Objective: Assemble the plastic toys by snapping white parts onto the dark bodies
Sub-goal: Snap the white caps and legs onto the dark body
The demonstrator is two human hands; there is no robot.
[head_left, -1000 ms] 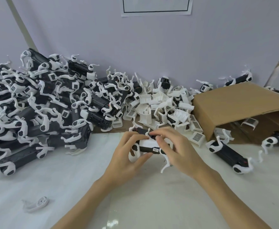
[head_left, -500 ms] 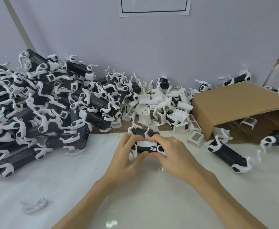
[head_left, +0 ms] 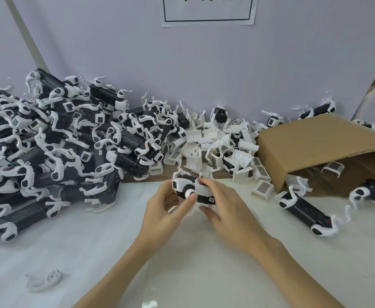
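Note:
I hold one dark toy body (head_left: 204, 198) with white parts on it just above the white table, at the centre. My left hand (head_left: 162, 215) grips its left end, thumb beside a round white cap. My right hand (head_left: 224, 205) curls over the right end and covers most of the body. A white shell piece (head_left: 201, 188) sits on top under my right fingertips. Loose white shells (head_left: 215, 150) lie heaped behind my hands. A big pile of dark bodies with white legs (head_left: 48, 152) fills the left side.
An open cardboard box (head_left: 315, 147) lies on its side at the right, with toys (head_left: 304, 216) in front of it. One loose white leg part (head_left: 46, 280) lies near the front left. The grey wall (head_left: 204, 63) stands close behind the piles.
The toy has turned in my hands: its white-capped end now faces up and left. My right hand slid further over the top. The camera view shifted slightly downward.

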